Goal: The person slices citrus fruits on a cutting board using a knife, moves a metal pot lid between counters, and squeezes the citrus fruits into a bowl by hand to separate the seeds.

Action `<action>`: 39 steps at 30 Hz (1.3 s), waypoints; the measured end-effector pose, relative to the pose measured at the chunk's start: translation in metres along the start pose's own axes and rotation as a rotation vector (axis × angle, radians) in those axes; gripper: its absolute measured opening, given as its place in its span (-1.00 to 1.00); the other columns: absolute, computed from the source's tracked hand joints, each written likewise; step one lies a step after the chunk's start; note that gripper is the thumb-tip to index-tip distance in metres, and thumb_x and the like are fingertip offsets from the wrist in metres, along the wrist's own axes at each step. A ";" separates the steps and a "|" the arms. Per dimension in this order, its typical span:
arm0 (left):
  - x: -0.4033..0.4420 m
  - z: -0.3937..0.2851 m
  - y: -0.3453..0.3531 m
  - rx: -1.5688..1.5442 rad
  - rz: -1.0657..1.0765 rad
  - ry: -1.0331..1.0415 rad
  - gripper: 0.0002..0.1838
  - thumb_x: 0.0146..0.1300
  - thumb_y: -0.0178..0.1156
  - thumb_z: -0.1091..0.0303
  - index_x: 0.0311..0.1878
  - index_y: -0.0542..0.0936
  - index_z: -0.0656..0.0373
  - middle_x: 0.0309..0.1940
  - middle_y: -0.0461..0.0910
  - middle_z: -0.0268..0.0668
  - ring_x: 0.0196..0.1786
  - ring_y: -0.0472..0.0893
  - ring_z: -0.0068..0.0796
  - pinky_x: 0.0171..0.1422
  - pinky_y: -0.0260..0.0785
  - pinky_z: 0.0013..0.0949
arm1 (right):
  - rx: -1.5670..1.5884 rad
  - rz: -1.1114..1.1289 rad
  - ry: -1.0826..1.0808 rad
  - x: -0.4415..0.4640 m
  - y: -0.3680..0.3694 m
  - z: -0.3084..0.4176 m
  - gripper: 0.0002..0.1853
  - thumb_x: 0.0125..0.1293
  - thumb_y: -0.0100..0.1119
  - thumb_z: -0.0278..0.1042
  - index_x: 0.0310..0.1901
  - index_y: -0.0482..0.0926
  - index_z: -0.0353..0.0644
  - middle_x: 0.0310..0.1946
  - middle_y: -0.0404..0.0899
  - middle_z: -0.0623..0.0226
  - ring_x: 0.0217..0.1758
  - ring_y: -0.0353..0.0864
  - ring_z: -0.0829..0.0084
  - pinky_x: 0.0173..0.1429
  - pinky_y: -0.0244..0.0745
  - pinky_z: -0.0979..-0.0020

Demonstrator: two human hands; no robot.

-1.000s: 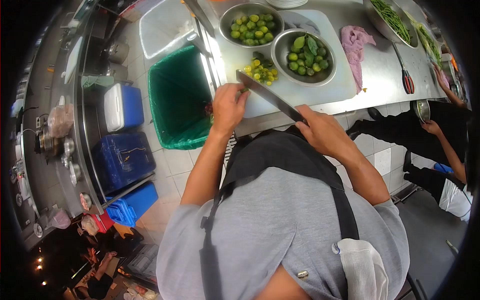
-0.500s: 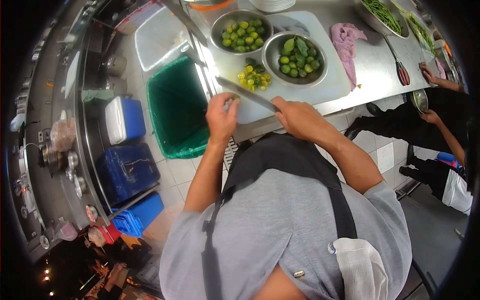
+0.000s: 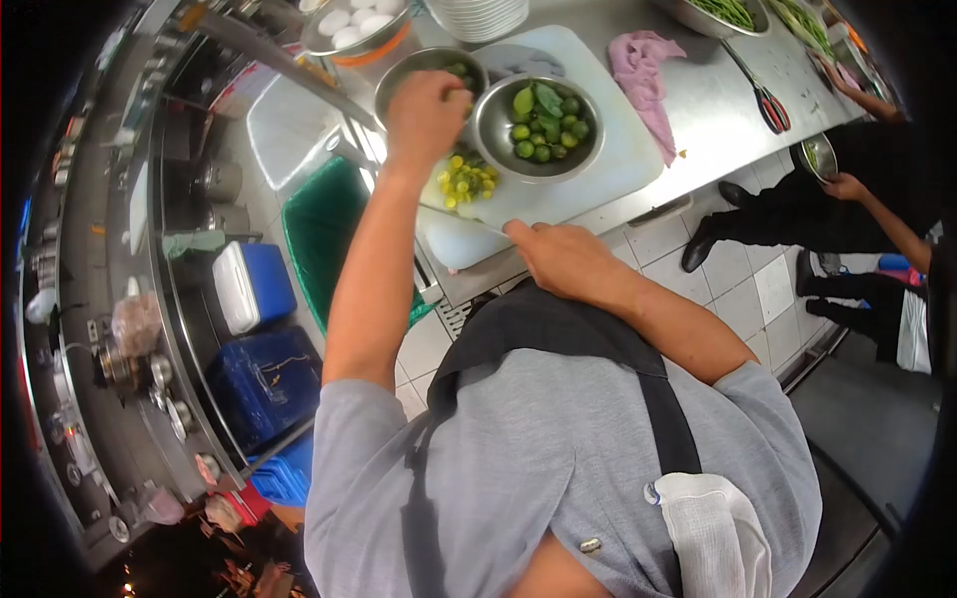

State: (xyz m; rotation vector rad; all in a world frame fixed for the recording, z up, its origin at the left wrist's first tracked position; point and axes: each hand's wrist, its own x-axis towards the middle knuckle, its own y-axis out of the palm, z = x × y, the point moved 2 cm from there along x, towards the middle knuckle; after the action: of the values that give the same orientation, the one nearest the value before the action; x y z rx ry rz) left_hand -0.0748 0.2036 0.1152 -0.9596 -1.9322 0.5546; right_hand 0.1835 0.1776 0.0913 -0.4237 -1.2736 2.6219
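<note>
My left hand [image 3: 427,118] is over the left metal bowl [image 3: 397,70], its fingers curled together; whatever they hold is hidden. Small green limes [image 3: 461,72] show past it. My right hand [image 3: 563,257] grips the knife [image 3: 461,213], whose blade lies low over the white cutting board [image 3: 558,199], near its front edge. Cut yellow-green citrus pieces [image 3: 466,180] are heaped on the board between both hands. The right metal bowl [image 3: 596,149] contains whole green limes [image 3: 543,135] and a few leaves [image 3: 547,98].
Beyond the board are stacked white plates [image 3: 478,18] and a bowl of eggs [image 3: 349,33]. A pink cloth [image 3: 643,85], red-handled scissors [image 3: 773,110] and a bowl of green beans [image 3: 723,12] lie rightward. A green-lined bin [image 3: 321,229] stands left; another person [image 3: 857,189] is at right.
My left hand has moved from near the knife's tip, at the board's front left, up to the left bowl. My right hand still holds the knife. The view has shifted.
</note>
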 end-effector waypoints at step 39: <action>-0.210 -0.004 -0.021 -0.459 -0.223 -0.591 -0.70 0.35 0.34 0.57 0.12 0.60 0.24 -0.08 0.65 -0.30 -0.10 0.57 -0.55 0.04 0.49 -0.41 | 0.203 -0.072 0.061 0.000 -0.039 0.009 -0.66 0.51 0.15 -0.32 0.23 0.38 -0.15 -0.28 0.66 -0.15 -0.14 0.63 -0.28 -0.09 0.42 -0.15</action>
State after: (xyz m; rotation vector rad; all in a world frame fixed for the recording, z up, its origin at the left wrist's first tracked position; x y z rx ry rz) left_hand -0.0146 0.0228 0.0235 -0.8972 -2.7416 0.2797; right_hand 0.1821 0.1948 0.1275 -0.4120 -0.9732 2.6220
